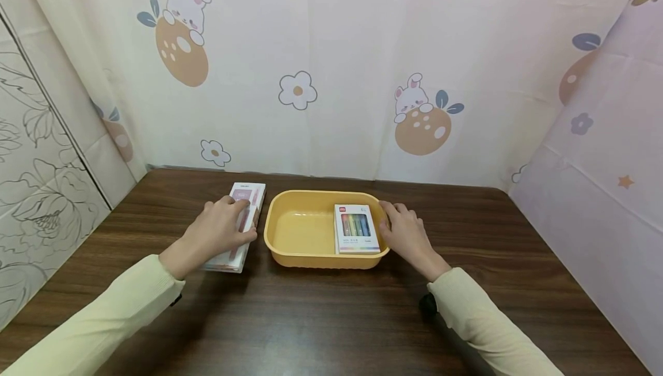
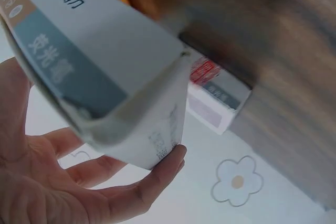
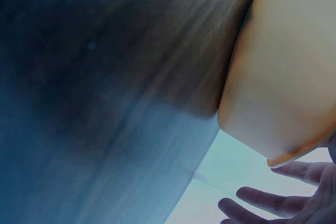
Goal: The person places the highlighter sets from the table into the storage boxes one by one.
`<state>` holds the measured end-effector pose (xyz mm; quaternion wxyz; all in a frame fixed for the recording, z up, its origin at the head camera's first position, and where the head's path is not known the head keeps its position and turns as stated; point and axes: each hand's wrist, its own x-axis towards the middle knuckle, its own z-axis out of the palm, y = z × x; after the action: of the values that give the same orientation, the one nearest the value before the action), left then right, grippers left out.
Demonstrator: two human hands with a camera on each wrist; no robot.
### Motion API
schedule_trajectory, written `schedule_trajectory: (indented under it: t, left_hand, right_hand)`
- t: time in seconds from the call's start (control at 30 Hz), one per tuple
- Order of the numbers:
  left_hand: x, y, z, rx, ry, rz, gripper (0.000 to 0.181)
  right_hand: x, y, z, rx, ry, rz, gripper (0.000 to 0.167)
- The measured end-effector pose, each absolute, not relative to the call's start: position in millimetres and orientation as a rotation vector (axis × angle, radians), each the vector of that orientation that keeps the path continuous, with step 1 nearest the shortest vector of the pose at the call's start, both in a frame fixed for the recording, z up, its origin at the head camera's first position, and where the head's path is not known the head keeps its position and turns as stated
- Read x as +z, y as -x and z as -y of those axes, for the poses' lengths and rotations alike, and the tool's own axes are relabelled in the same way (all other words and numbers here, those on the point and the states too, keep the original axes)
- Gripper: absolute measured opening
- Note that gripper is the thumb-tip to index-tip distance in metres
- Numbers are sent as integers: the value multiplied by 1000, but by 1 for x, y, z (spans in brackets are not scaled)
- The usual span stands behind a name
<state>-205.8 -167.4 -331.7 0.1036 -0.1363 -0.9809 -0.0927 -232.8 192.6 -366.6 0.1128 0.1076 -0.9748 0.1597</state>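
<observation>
In the head view my left hand (image 1: 214, 232) grips a white box of highlighters (image 1: 235, 258) at the left of the yellow tray. The left wrist view shows this highlighter box (image 2: 142, 77) close up and tilted, with fingers (image 2: 152, 182) along its far side. A second white box (image 2: 215, 98) lies behind it on the table. My right hand (image 1: 409, 235) touches the right rim of the yellow tray (image 1: 300, 261). Its fingers (image 3: 283, 203) look spread and fairly straight in the right wrist view. Inside the tray's right half sits a white box with coloured sticks in its window (image 1: 356, 229).
The dark wood table (image 1: 321, 318) carries the tray and boxes near its back edge. A white curtain (image 1: 342, 134) printed with rabbits and flowers hangs behind it and along the right side. A white panel with flower drawings (image 1: 41, 192) stands at the left.
</observation>
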Motion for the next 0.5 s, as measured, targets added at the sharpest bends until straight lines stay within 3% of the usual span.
schedule_trajectory:
  t: [0.3,0.5]
  left_hand:
    - [-316,209,150,-271,435,2931,55]
    - [-314,213,136,-265,500,2892,42]
  right_hand:
    - [-366,233,-192,465,-307,2872,44]
    - [-365,232,-192,462,-313,2870,43]
